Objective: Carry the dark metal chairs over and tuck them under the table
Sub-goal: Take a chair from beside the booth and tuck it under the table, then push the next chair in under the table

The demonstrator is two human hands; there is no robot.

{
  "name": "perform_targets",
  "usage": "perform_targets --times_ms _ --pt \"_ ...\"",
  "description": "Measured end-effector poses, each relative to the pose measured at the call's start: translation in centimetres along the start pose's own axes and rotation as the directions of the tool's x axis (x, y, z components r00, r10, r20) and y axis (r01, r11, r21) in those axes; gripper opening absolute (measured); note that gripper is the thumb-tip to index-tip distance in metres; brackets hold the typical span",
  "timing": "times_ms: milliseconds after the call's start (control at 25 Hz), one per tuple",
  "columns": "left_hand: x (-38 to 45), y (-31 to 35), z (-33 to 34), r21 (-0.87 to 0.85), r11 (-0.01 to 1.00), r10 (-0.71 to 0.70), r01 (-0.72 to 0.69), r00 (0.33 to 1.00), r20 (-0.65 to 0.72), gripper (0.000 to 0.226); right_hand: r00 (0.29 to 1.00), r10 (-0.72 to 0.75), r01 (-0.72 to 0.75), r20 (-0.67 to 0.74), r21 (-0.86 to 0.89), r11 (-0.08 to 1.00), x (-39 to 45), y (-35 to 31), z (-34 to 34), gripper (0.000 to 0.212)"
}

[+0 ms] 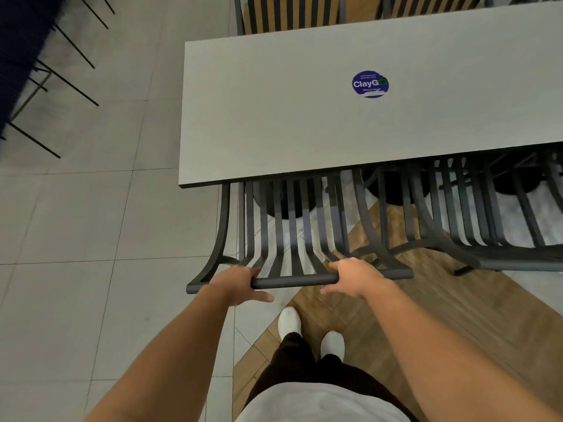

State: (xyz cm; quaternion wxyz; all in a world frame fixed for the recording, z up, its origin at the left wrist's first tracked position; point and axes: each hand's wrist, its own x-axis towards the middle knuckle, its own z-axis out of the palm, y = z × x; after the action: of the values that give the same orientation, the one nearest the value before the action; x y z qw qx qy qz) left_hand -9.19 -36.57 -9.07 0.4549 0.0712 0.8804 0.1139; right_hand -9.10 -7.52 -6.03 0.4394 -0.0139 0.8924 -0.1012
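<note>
A dark metal chair (pixel 292 236) with a slatted back stands in front of me, its seat pushed under the near left end of the grey table (pixel 274 117). My left hand (pixel 236 283) and my right hand (pixel 350 277) both grip the chair's top rail (pixel 295 281), fingers curled over it. A second dark metal chair (pixel 475 226) stands to the right, also tucked under the table's near edge.
A round blue sticker (pixel 370 84) lies on the tabletop. Wooden-seated chairs (pixel 289 13) stand at the table's far side. Dark blue chairs with thin black legs (pixel 36 71) stand at the far left. My white shoes (pixel 310 330) are on the wood-pattern floor.
</note>
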Motion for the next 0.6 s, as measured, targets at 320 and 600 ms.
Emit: perform_targets --times_ms 320,600 --pt "2.0 11.3 -3.0 0.039 0.987 0.162 -0.158 0.979 -0.124 0.061 0.920 0.261 -0.184 -0.293 0.265 0.946 -4.9 9.3 -3.7 0.049" --pt "4.0 25.9 -2.9 0.132 0.964 0.253 -0.232 0.951 -0.179 0.039 0.796 0.427 -0.304 -0.429 0.326 0.895 -9.8 23.6 -4.7 0.036"
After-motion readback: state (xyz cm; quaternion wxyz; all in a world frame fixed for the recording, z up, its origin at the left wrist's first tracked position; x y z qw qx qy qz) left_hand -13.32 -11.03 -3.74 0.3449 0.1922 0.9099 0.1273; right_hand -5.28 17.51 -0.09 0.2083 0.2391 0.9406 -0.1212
